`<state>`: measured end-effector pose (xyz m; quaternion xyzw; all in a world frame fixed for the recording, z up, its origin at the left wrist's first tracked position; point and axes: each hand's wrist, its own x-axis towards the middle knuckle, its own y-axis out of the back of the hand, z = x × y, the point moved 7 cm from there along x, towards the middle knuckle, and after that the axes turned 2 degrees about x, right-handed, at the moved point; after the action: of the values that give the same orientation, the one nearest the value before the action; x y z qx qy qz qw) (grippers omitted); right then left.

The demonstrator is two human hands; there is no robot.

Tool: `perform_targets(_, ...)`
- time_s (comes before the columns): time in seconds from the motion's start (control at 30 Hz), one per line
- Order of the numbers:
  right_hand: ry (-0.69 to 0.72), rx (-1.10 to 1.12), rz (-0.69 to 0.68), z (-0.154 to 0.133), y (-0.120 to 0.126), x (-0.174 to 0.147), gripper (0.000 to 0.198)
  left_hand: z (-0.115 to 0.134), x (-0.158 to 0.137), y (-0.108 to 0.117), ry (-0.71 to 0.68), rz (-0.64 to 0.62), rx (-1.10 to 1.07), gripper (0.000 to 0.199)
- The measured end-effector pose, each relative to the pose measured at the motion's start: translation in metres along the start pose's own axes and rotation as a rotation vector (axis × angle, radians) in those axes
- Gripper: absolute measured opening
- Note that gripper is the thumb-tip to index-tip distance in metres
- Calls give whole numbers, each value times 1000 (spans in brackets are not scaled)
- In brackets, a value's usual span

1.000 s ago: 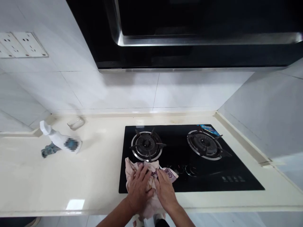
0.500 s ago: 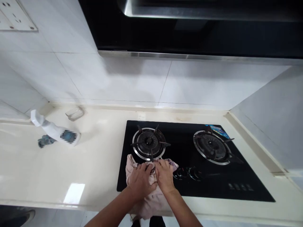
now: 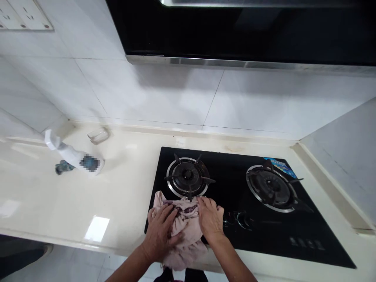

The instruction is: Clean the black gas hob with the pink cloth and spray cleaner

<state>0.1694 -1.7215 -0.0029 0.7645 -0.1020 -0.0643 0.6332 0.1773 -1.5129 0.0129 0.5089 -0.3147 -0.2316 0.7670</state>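
Note:
A pale pink cloth (image 3: 188,231) with a dark purple pattern lies bunched on the front left of the black gas hob (image 3: 229,172) and hangs over the counter's front edge. My left hand (image 3: 161,232) grips the cloth's left side, its thumb reaching across the folds. On the other side, my right hand (image 3: 210,219) has its fingers curled over the cloth, close to the control knobs (image 3: 237,220). Just beyond the cloth is the left burner (image 3: 187,176) with its dark pan supports. Part of the cloth is hidden beneath both hands.
A white spray bottle (image 3: 70,154) lies on the counter at left, against a crumpled grey-blue rag (image 3: 63,167). Behind it is a small clear dish (image 3: 98,135). The right burner (image 3: 272,186) has raised supports. A black range hood (image 3: 235,35) overhangs the hob.
My hands have moved apart, the left one to the left and the right one slightly right. More of the cloth shows between them, spread wider. The view has shifted a little.

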Motion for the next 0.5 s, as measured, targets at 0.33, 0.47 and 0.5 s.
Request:
perform_targets(0.33, 121, -11, 13, -34, -18, -18, 43, -14, -19, -8, 108, 119, -16, 66)
perform_targets(0.47, 136, -47, 29, -7, -21, -19, 45, -12, -18, -6, 123, 138, -37, 63)
perform_targets(0.5, 110, -61, 40, 1, -19, -17, 45, -11, -19, -6, 126, 137, -41, 61)
